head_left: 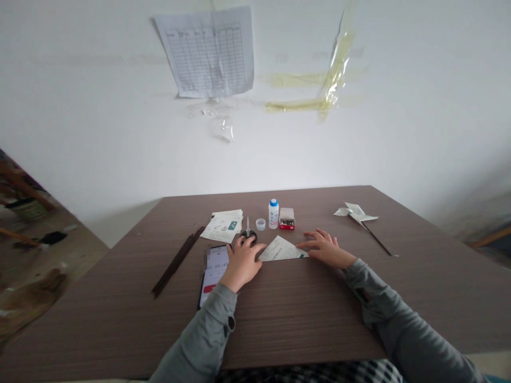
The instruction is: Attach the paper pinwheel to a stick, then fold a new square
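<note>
A printed sheet of paper folded into a triangle (281,250) lies on the table between my hands, its peak pointing away from me. My left hand (242,260) rests at the triangle's left corner, thumb near it and fingers spread. At the right corner, my right hand (325,249) touches the paper with its fingertips, fingers apart. Just beyond my left fingers are scissors (248,232) with dark handles, blades pointing away. A phone (214,271) showing a running timer lies partly behind my left hand and wrist.
Behind the paper stand a white bottle (273,215) with a blue cap, a small clear cup (261,224) and a red box (287,221) of small metal pieces. Printed sheets (221,226) and dark sticks (178,263) lie left. A paper pinwheel (355,213) on a stick lies right.
</note>
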`<state>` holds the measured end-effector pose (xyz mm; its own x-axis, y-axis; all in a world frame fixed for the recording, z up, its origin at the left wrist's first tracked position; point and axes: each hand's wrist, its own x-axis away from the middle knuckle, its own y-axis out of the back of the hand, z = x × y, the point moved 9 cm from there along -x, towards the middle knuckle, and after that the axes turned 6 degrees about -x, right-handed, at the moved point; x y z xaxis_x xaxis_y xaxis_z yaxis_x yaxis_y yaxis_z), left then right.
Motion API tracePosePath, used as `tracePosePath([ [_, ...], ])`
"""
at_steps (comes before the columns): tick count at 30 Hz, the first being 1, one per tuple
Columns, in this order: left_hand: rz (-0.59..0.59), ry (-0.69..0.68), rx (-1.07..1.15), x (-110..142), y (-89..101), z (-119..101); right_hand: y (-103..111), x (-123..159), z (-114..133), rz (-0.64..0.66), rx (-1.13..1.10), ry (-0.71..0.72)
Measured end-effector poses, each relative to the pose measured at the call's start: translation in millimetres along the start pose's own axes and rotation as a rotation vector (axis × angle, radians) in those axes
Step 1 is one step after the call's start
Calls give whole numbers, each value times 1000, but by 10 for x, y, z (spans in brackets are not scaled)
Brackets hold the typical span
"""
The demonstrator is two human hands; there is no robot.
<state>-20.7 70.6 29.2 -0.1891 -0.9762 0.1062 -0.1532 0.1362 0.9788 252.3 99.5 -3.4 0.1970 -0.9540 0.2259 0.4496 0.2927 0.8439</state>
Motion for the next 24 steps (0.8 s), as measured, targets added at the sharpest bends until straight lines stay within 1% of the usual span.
tracePosePath([
  [4,-15,-9,-1,-7,-48,-116,-24,24,181,-119,6,60],
  [9,-25,-19,-15,-48,-94,-240,-207,-14,381,-194,45,111],
  [12,-45,-16,-29,-85,-109,-276,-260,-6,482,-210,28,135],
  [16,-61,-12,-40,-106,-133,-309,-255,37,558,-219,22,116],
  [20,-73,3,-39,-97,-115,-315,-232,56,583,-230,21,77],
  [24,-68,-1,-32,-92,-76,-301,-231,48,562,-211,18,44],
])
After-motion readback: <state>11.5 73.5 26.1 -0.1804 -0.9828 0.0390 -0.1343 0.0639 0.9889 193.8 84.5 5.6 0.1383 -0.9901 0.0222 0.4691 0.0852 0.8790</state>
